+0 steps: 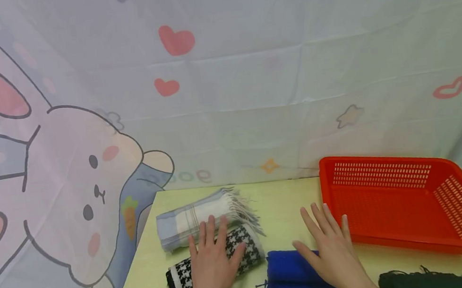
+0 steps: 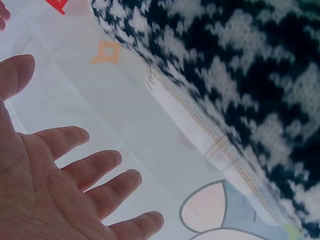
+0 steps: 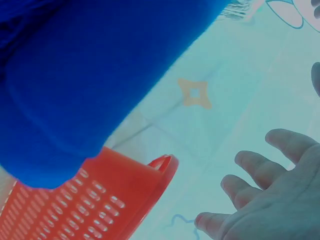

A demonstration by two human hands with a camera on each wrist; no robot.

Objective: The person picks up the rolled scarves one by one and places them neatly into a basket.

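My left hand is spread above a rolled black-and-white houndstooth scarf, its fingers apart and holding nothing. Behind that roll lies a folded pale blue and white scarf with a fringe at its right end. My right hand, also spread with nothing in it, is over the right part of a folded blue scarf. In the left wrist view the palm faces the houndstooth scarf with a gap between. In the right wrist view the blue scarf is apart from the fingers.
A red plastic basket with slotted walls stands at the right of the pale yellow table. Dark green fringed fabric lies at the front right edge. Behind the table hangs a cloth backdrop printed with a rabbit and hearts.
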